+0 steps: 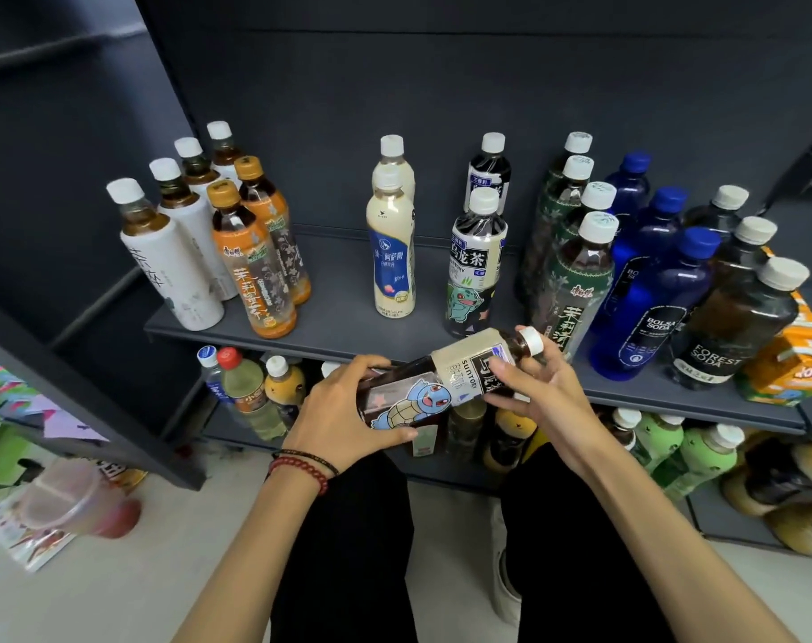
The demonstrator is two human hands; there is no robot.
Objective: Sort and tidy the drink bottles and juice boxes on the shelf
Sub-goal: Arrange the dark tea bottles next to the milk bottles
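The dark shelf (339, 317) fills the view from 9 to 3 o'clock, its upper board carrying upright bottles in files that run front to back. At 10 o'clock stand the white-sleeved tea bottles (172, 252) with the orange-capped bottles (251, 262) just beside them. Near 12 o'clock is a short file of milky bottles (392, 252). At 1 o'clock stands the oolong tea file (476, 262), and further round to 2 and 3 o'clock come the green-labelled tea bottles (575, 271), the blue soda bottles (645, 294) and the dark soda bottles (728, 317). An orange juice box (793, 364) sits at the far 3 o'clock end. The held bottle (441, 387), an oolong tea with a cartoon turtle on its sleeve, lies almost on its side at the centre of the view, in front of the board's front edge. It is just below the oolong tea file, with its white cap (531, 341) aimed at 2 o'clock. It looks full, so probably fairly weighty. Its plastic wall should be stiff enough to squeeze firmly, though the glossy sleeve may be slick. The mid-body seems the safest place to hold it, with the neck used only for steering. The left hand (343, 410) is wrapped round the base end at 8 o'clock of the bottle. The right hand (534, 387) has its fingers curled over the label near the shoulder. The two hands are apart, with the bottle clamped between them.
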